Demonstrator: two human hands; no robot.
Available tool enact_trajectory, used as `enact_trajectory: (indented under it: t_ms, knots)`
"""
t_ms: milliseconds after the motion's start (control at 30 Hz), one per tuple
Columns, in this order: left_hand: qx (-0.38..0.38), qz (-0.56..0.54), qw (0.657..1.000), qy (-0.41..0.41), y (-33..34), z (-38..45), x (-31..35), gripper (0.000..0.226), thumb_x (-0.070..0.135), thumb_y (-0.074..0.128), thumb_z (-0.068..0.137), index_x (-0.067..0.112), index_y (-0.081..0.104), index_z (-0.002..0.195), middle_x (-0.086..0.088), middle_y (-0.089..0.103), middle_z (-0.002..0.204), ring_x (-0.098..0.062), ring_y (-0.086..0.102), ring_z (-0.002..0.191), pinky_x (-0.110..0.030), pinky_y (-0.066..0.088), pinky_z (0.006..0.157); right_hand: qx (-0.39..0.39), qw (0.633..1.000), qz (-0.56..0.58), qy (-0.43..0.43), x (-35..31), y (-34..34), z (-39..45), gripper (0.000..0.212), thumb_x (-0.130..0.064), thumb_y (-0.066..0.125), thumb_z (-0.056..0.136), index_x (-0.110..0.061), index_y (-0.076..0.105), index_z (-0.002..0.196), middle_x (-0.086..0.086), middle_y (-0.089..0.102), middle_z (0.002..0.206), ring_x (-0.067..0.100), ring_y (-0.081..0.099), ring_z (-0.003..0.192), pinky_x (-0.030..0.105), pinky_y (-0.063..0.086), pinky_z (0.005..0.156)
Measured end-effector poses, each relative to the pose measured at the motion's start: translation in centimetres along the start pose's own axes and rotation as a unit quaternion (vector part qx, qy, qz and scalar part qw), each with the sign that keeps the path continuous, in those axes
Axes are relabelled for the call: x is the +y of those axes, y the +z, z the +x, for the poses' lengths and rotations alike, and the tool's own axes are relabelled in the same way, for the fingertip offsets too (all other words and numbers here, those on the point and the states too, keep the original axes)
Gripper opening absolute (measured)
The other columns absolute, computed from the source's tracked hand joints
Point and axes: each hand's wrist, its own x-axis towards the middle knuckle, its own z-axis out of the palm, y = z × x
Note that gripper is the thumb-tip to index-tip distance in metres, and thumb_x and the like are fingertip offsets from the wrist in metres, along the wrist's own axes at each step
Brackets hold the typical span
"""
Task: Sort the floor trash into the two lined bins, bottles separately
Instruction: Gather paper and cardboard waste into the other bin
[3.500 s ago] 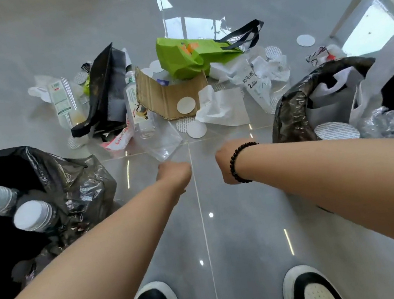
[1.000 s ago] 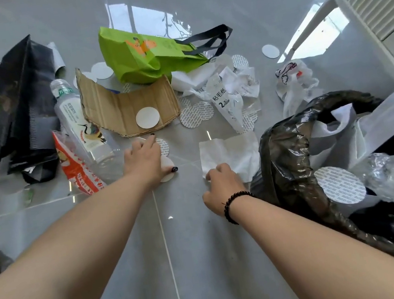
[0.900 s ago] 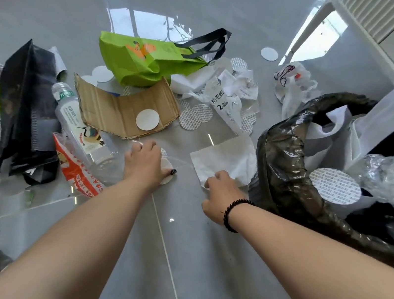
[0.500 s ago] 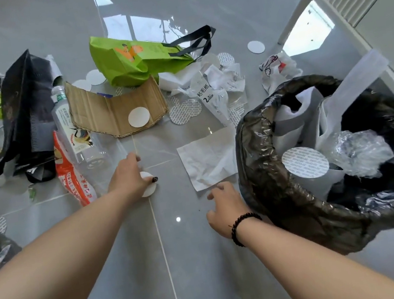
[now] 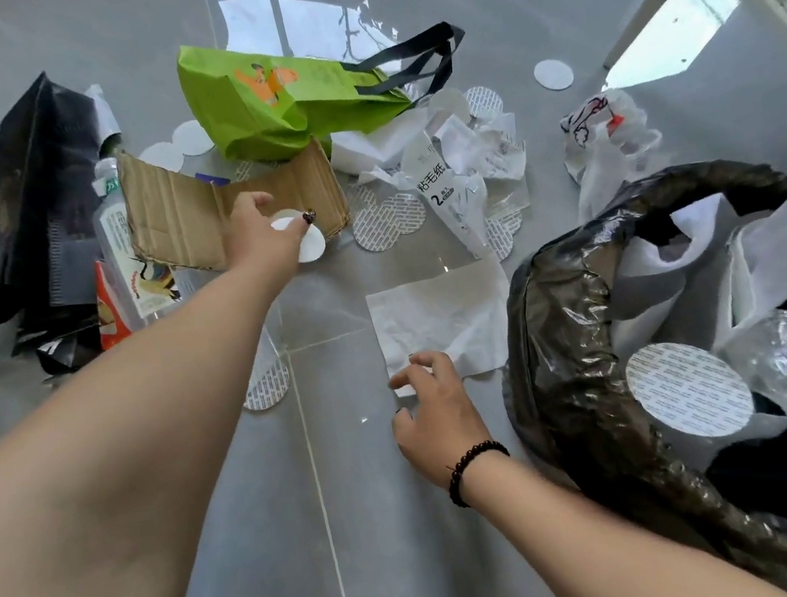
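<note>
Fingers of the left hand (image 5: pixel 260 232) pinch white discs (image 5: pixel 306 240) over the cardboard (image 5: pixel 182 229); right hand (image 5: pixel 433 406), fingers loosely spread, touches the tissue's (image 5: pixel 441 316) near edge beside the lined bin (image 5: pixel 566 347), bare floor (image 5: pixel 373 562) nearer.

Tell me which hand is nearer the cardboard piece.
Left. The left hand reaches over the cardboard piece, pinching a white disc at its near edge. The right hand is well short of it, fingers on the white paper sheet.

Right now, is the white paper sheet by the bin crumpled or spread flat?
Spread flat: the white paper sheet lies open on the floor, only lightly creased.
</note>
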Motion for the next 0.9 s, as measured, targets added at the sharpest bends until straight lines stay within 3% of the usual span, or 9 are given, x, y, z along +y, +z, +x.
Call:
enact_trajectory:
  t_ms: [100,167,333,433,533,667,800,900]
  knots:
    - [-0.047,0.053,0.997,-0.028,1.0,1.6,-0.6,0.072,0.026,0.072,0.085,0.012,0.034,0.144,-0.011,0.044,0.142,-0.030,0.047,0.126,-0.039,0.043,0.102,0.011,1.000,0.021,-0.007,0.8,0.1,0.5,0.029,-0.007,0.049,0.086,-0.016,0.055,0.114,-0.006,0.028,0.137,0.011,0.043,0.121,0.019,0.040,0.092]
    - [-0.057,0.084,0.994,-0.038,1.2,2.2,-1.1,0.075,0.027,0.072,0.084,0.012,0.032,0.146,-0.010,0.042,0.145,-0.030,0.045,0.129,-0.037,0.039,0.102,0.024,0.999,0.041,-0.008,1.2,0.4,0.7,0.029,-0.004,0.050,0.084,-0.014,0.057,0.110,-0.004,0.032,0.135,0.012,0.046,0.117,0.017,0.038,0.093]
    - [-0.017,0.076,0.995,-0.062,2.0,2.9,-1.5,0.063,0.026,0.077,0.077,0.016,0.044,0.130,-0.005,0.053,0.131,-0.026,0.053,0.114,-0.029,0.038,0.077,0.071,0.993,0.093,-0.004,0.9,0.9,2.3,0.027,-0.002,0.051,0.083,-0.018,0.059,0.103,-0.008,0.035,0.129,0.011,0.052,0.104,0.021,0.043,0.090]
    - [0.003,0.080,0.992,-0.100,2.0,3.2,-1.4,0.062,0.028,0.080,0.072,0.012,0.045,0.121,-0.008,0.055,0.124,-0.027,0.054,0.110,-0.031,0.039,0.075,0.107,0.987,0.121,-0.011,-0.1,0.7,3.8,0.026,-0.002,0.050,0.083,-0.021,0.058,0.100,-0.011,0.035,0.124,0.006,0.051,0.100,0.018,0.045,0.085]
    - [0.000,0.137,0.987,-0.078,1.9,3.2,-1.1,0.062,0.036,0.080,0.072,0.008,0.049,0.117,-0.011,0.057,0.119,-0.031,0.055,0.109,-0.033,0.039,0.073,0.121,0.984,0.129,-0.018,-1.3,1.0,5.6,0.025,-0.002,0.049,0.083,-0.019,0.059,0.100,-0.011,0.039,0.117,0.008,0.052,0.103,0.014,0.042,0.082]
    - [-0.037,0.241,0.970,-0.021,0.4,2.1,-1.9,0.046,0.042,0.070,0.079,0.012,0.054,0.109,-0.011,0.060,0.114,-0.034,0.056,0.104,-0.037,0.045,0.075,0.065,0.995,0.063,-0.029,-3.6,4.0,6.3,0.024,-0.013,0.055,0.084,-0.016,0.058,0.108,-0.003,0.043,0.115,0.017,0.049,0.109,0.021,0.041,0.091]
    - [-0.061,0.285,0.957,-0.006,-1.5,0.8,-3.6,0.036,0.041,0.062,0.086,0.013,0.053,0.107,-0.012,0.061,0.112,-0.034,0.057,0.102,-0.035,0.044,0.072,0.024,0.996,-0.087,-0.026,-7.0,7.8,5.6,0.054,-0.049,0.063,0.074,-0.021,0.048,0.118,-0.001,0.040,0.118,0.021,0.041,0.110,0.031,0.037,0.093]
    - [-0.058,0.290,0.955,-0.021,-3.5,0.4,-4.1,0.034,0.043,0.060,0.088,0.015,0.058,0.106,-0.009,0.063,0.107,-0.032,0.059,0.099,-0.033,0.044,0.070,0.020,0.990,-0.138,-0.005,-9.2,9.7,5.7,0.062,-0.051,0.067,0.075,-0.019,0.041,0.122,0.002,0.038,0.121,0.023,0.040,0.112,0.033,0.036,0.091]
